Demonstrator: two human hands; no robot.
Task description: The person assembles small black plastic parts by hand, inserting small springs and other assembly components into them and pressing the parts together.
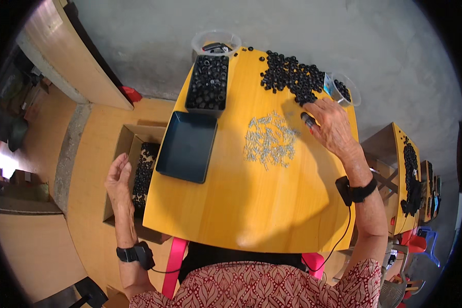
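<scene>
My right hand (331, 123) reaches over the far right of the yellow table, fingers bent and apart from the thumb. Its fingertips touch the near edge of a pile of small black round parts (290, 74). A dark covering wraps one of its fingers. Just left of this hand, many tiny silvery metal pieces (269, 141) lie spread on the tabletop. My left hand (119, 179) hangs off the table's left side, above an open cardboard box (122, 146) with black parts inside. Its fingers are loosely extended, and I see nothing in them.
A shallow dark tray (187, 149) sits at the table's left edge, with a dark bin (206, 105) full of black parts behind it. Clear plastic tubs stand at the back left (215, 38) and far right (355, 92). Cables run from both wrist straps.
</scene>
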